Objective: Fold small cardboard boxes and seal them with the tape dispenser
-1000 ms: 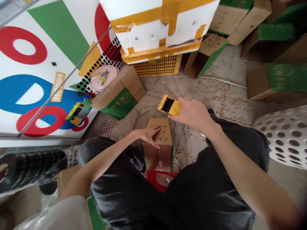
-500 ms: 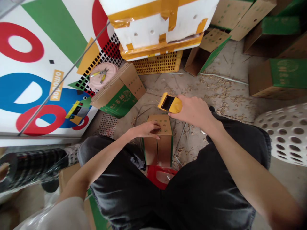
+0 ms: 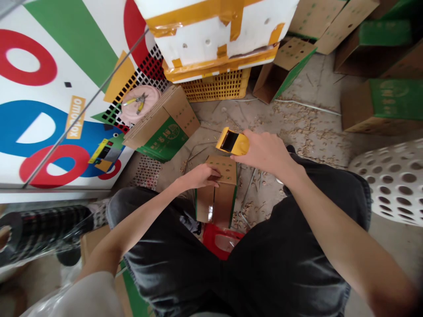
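Observation:
A small brown cardboard box (image 3: 220,193) with green edges stands on the floor between my knees. My left hand (image 3: 200,175) rests on its top left edge, fingers curled over it. My right hand (image 3: 264,152) is closed round a yellow tape dispenser (image 3: 231,142), held just above the far end of the box. A strip of clear tape shows on the box's near side seam.
A stack of flat green-and-brown cartons (image 3: 163,127) lies to the left, with a pink lid and pliers (image 3: 140,103) behind it. A yellow crate (image 3: 218,86) under a taped white foam box (image 3: 214,35) stands ahead. Open cartons (image 3: 380,105) lie right. A red stool (image 3: 220,240) is under me.
My left hand has slid from the box top to its left edge and curled. The right hand with the dispenser has dropped closer to the box's far end. Tape now shows on the side seam.

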Tool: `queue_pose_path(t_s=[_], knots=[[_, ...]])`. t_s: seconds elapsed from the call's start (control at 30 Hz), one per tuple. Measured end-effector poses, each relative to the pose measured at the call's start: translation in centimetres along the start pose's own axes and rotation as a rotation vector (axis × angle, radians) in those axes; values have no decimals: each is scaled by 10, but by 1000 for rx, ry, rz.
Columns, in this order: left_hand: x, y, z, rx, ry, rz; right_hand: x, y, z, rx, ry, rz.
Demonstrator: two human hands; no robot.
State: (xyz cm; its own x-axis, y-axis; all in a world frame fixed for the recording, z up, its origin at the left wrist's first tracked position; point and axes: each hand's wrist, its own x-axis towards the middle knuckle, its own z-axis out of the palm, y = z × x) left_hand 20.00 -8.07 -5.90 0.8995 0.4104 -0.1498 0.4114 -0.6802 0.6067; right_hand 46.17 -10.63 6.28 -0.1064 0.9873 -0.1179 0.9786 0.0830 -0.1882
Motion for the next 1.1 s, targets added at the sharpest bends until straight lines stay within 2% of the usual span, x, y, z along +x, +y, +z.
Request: queue_pose_path(t_s=[0.13,0.37,0.47,0.67,1.1], knots=[[-1,0,1,-4,42,-27,0,0,-1,-6,2,-2],[0,2,7,-162,191,-103,-1,-1,-5,-3,-19,-7],[2,2,7,-191,214,-101,-1,-1,-5,-5,-27,-3],[4,0,6,-157,182,-76,-1,-2,-6,2,-41,-7],[4,5,4,112,20,-80,-3,-5,-10,-12,-66,-12]])
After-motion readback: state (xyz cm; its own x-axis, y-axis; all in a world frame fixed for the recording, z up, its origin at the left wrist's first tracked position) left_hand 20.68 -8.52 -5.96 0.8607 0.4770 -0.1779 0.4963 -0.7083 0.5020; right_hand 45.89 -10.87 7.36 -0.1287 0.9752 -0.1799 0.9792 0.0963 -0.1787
